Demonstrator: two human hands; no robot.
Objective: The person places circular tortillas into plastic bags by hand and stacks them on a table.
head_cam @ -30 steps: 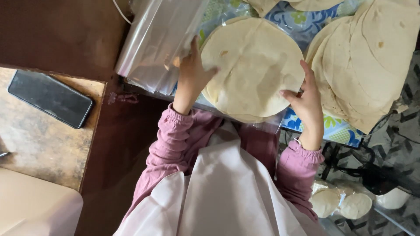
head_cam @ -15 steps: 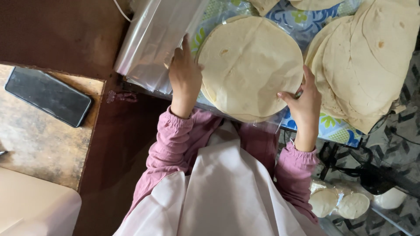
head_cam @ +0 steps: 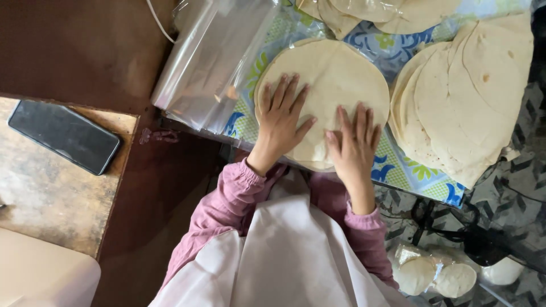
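Nearest to me, below the round pale flatbread (head_cam: 335, 79) I'm working on, my pink sleeves (head_cam: 227, 204) and white apron (head_cam: 296, 256) fill the bottom of the view. Down to the right of the flatbread, small white dough balls in clear wrap (head_cam: 435, 276) sit low on the patterned grey floor (head_cam: 512, 170). Far left of the flatbread, a black flat phone (head_cam: 63, 135) lies on a worn wooden board (head_cam: 45, 193).

Now the hands: my left hand (head_cam: 280, 116) lies flat on the flatbread's left half, fingers spread, palm down, gripping nothing. My right hand (head_cam: 354, 142) presses flat on its near right part, fingers also splayed, nothing grasped.

The flatbread itself rests on a blue, green and white floral cloth (head_cam: 398, 165), its near edge right at the cloth's edge. Just left of it, clear plastic bags (head_cam: 213, 62) lie stacked. To its right, a pile of overlapping cooked flatbreads (head_cam: 472, 96); beyond it, more folded flatbreads (head_cam: 375, 11) at the top.
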